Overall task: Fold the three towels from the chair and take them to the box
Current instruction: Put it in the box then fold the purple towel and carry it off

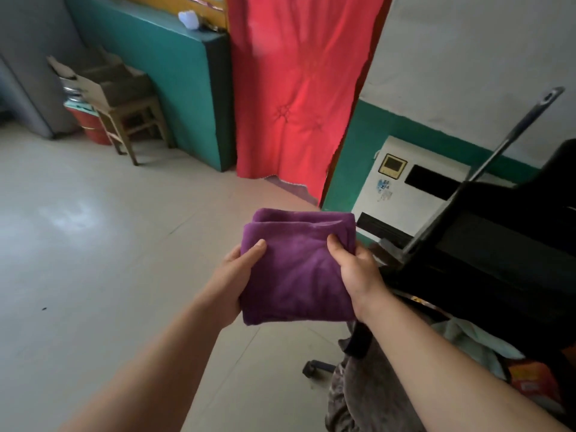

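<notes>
**Q:** What are your hands doing?

**A:** Both are clamped on a folded purple towel [296, 266], held in the air in front of me above the floor [93, 244]. My left hand [233, 282] grips its left edge, thumb pressed on top. My right hand [355, 269] pinches the right edge the same way. The fingers of both hands are tucked underneath the cloth, so I cannot see them.

**Q:** How is the towel folded?

**A:** Into a thick, roughly square pad. At the far edge I can see two rolled layers stacked; the layers below are hidden.

**Q:** Where is the box?

**A:** An open cardboard box [103, 79] sits on a wooden stool [134, 123] by the green wall at the far left, well apart from me. Its inside is too dim to make out. A red bucket [90, 123] stands just beside the stool, partly hidden by it.

**Q:** And the chair?

**A:** At my lower right there is a wheel [311, 367] and a grey patterned cloth [358, 394] over what seems to be the chair, mostly covered by my right forearm and cut off by the frame. Beside it lies a pale cloth [473, 341]; I cannot tell whether it is a towel. A dark piece of furniture [498, 244] fills the right side, its details lost in shadow.

**Q:** Anything straight ahead?

**A:** A red curtain [293, 88] hangs in a doorway, its top cut off.
</notes>
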